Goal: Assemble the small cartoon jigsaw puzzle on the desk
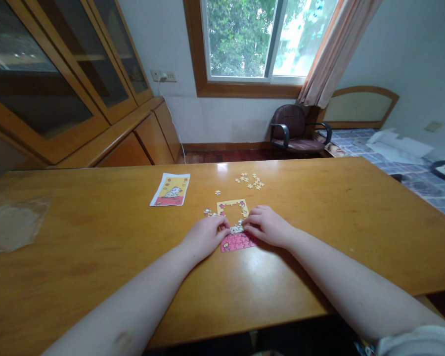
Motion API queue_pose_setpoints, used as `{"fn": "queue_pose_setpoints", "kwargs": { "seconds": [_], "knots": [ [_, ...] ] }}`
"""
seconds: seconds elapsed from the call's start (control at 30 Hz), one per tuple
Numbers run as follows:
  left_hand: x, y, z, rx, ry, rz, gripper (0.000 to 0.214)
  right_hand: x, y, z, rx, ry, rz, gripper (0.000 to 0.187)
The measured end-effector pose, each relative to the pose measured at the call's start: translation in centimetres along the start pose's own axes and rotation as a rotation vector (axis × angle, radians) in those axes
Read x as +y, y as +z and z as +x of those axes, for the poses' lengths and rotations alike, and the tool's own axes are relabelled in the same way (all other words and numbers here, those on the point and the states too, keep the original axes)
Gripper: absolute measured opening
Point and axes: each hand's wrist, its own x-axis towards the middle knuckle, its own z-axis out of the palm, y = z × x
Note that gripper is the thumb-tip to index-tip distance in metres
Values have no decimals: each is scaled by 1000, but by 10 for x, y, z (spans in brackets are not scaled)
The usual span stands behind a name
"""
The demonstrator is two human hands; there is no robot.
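Left hand (pixel 204 236) and right hand (pixel 267 226), fingers loosely curled, tips meeting on half-built puzzle (pixel 241 241) at mid-surface (pixel 96 247); any pinched piece not discernible. Loose pieces (pixel 250 181) just beyond, reference card (pixel 170 189) to the left.

— What colours on the jigsaw puzzle (pixel 239 242)?
— Yellow border above, pink below. The picture card (pixel 170 189) matches: yellow over pink-red, with a white figure.
— The loose pieces (pixel 250 181)?
— Pale cream, on a honey-orange wooden table (pixel 96 237).
— Behind?
— Peach curtain (pixel 330 54), maroon armchair (pixel 289 121), blue-purple checked bedspread (pixel 411 173).
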Motion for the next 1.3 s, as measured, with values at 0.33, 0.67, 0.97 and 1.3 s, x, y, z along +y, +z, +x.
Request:
{"fn": "queue_pose_setpoints", "kwargs": {
  "seconds": [0.33, 0.67, 0.97, 1.3],
  "knots": [
    [4, -10, -9, -18, 142, 242, 16, -4, -4, -2, -30, -31, -12, 21],
    [4, -8, -10, -104, 197, 288, 15, -21, -8, -2, -163, -142, -91, 46],
    [3, -8, -10, -111, 186, 268, 16, -17, -10, -2, -144, -138, -81, 38],
    [4, -8, -10, -127, 162, 251, 15, -14, -8, -3, -119, -94, -96, 40]
  ]
}}
